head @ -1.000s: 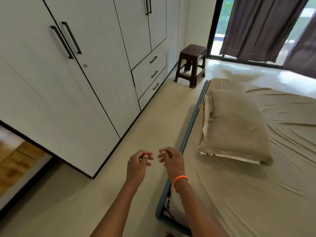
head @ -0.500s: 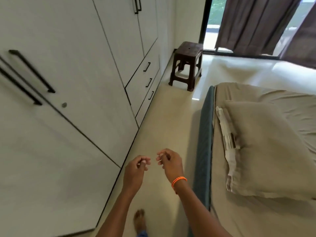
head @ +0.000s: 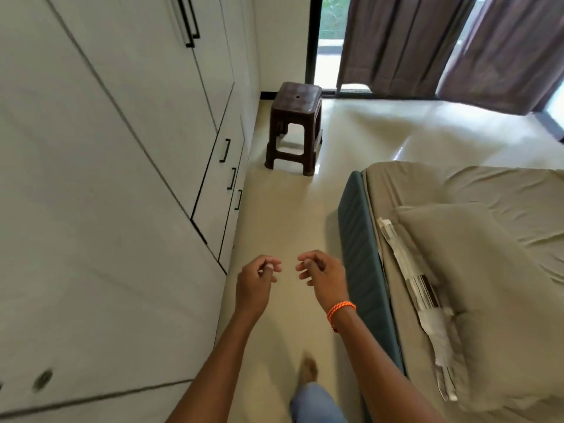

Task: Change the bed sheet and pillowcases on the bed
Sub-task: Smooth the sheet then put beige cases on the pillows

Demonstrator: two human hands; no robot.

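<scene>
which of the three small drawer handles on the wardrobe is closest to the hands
The lowest drawer handle, nearest the floor; the other two sit above it, farther from the left hand.

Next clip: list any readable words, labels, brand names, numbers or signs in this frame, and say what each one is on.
None can be read.
Pillow: the inner cover showing at its open end carries a dark striped pattern, no letters.
Wardrobe, stool, curtains and orange wristband: no text or labels visible.
</scene>
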